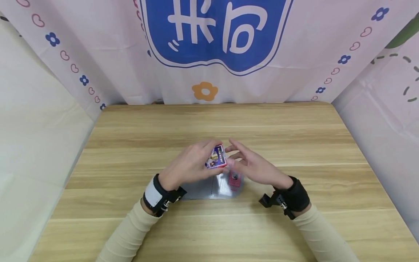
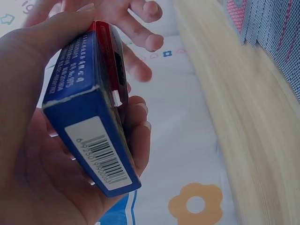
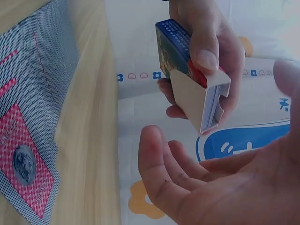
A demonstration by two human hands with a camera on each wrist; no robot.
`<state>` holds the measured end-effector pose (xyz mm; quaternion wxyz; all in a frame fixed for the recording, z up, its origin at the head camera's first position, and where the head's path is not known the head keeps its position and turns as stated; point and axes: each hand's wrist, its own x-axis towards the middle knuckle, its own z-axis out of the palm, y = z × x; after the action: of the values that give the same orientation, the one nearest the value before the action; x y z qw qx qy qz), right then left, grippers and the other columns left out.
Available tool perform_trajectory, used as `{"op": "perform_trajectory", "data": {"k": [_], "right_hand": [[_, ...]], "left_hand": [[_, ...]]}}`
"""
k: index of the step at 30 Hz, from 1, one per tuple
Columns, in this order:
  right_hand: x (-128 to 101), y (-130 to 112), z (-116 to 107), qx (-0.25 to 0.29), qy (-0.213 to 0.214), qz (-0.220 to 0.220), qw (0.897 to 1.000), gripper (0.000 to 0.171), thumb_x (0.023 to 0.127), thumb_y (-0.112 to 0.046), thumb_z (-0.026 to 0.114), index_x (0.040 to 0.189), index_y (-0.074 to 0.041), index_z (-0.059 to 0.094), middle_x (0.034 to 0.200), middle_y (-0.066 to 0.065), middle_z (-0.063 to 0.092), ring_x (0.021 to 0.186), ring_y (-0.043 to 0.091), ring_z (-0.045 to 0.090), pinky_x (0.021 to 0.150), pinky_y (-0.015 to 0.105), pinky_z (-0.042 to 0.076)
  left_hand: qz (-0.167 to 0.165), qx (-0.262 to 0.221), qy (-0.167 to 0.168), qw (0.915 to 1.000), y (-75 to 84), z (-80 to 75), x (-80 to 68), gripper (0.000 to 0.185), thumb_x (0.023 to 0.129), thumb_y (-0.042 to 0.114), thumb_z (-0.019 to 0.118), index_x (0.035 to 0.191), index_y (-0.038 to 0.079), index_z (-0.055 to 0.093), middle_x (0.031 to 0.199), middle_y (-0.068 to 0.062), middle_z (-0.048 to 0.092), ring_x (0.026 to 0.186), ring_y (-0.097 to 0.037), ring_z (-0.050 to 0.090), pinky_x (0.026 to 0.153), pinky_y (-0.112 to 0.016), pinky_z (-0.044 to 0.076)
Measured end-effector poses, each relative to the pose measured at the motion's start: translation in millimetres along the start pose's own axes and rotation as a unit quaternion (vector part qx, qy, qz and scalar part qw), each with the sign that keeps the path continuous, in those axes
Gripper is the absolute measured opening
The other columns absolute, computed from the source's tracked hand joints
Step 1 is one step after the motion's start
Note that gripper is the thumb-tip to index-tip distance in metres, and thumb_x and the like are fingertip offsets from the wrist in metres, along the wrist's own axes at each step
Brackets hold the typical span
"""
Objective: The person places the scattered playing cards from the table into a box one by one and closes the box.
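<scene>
Gripping the playing-card box (image 1: 216, 157) in the left hand (image 1: 190, 165), thumb over one broad face and fingers curled under the other, lifted clear of the wooden tabletop (image 1: 294, 145) near its middle. Pointing the box's long axis across toward the right hand (image 1: 253, 165), open flap end leading, barcode end tucked back at the left palm. In the right wrist view, showing the flap (image 3: 187, 101) folded out and card edges peeking from the mouth. Hovering the right hand just beside that open end, fingers (image 3: 159, 159) loosely spread, palm up and holding nothing, not quite touching the box as far as can be told. Keeping both hands close together, the right the nearer to the opening. Lying flat on the tabletop directly beneath the hands, toward the near edge, a grey patterned card sheet (image 1: 212, 189) with a red-backed card (image 1: 234, 180) on it.
</scene>
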<state>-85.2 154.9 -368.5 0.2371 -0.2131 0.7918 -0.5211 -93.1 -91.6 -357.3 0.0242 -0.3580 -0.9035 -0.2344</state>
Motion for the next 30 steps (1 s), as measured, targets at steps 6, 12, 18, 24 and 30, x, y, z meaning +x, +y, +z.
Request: {"op": "perform_trajectory", "data": {"k": [6,12,18,24,30], "right_hand": [[5,10,-5,-0.085,0.048,-0.001,0.995,0.052,0.111,-0.034,0.053,0.153,-0.003,0.049,0.143,0.019,0.062,0.122,0.031,0.065,0.101,0.050,0.055],[14,34,-1,-0.314,0.036,0.006,0.949,0.053,0.093,-0.032,0.081,0.128,0.005,0.066,0.118,0.019,0.068,0.097,0.023,0.065,0.085,0.039,0.058],[15,40,5,-0.371,0.017,0.051,0.927,0.075,0.076,-0.049,0.093,0.124,0.001,0.066,0.109,0.014,0.065,0.084,0.019,0.057,0.074,0.034,0.053],[16,41,6,-0.372,0.016,0.076,0.925,0.065,0.075,-0.040,0.096,0.112,0.002,0.062,0.098,0.010,0.058,0.081,0.021,0.053,0.069,0.032,0.048],[14,37,-6,-0.295,-0.009,0.066,0.953,0.029,0.094,-0.024,0.080,0.098,-0.006,0.058,0.082,0.002,0.053,0.071,0.015,0.050,0.061,0.027,0.040]], "left_hand": [[-0.012,-0.001,-0.008,0.9999,-0.1,-1.2,-0.2,0.076,0.088,0.054,0.082,0.141,0.006,0.058,0.115,-0.008,0.072,0.086,-0.009,0.066,0.073,-0.024,0.058],[-0.030,-0.002,-0.022,0.9993,0.4,-2.6,-1.2,0.077,0.089,0.056,0.080,0.144,0.008,0.056,0.116,-0.006,0.072,0.089,-0.010,0.066,0.075,-0.025,0.059],[-0.041,0.000,-0.030,0.9987,1.0,-3.5,-1.6,0.078,0.088,0.057,0.080,0.145,0.010,0.055,0.117,-0.006,0.071,0.091,-0.011,0.066,0.078,-0.026,0.059],[-0.036,0.002,-0.024,0.9991,0.7,-4.3,-0.7,0.077,0.089,0.056,0.080,0.144,0.010,0.056,0.113,-0.005,0.071,0.088,-0.010,0.065,0.075,-0.025,0.059],[-0.033,0.006,-0.023,0.9992,0.1,-4.9,-1.0,0.076,0.088,0.056,0.081,0.143,0.010,0.056,0.112,-0.004,0.071,0.089,-0.009,0.065,0.076,-0.026,0.059]]}}
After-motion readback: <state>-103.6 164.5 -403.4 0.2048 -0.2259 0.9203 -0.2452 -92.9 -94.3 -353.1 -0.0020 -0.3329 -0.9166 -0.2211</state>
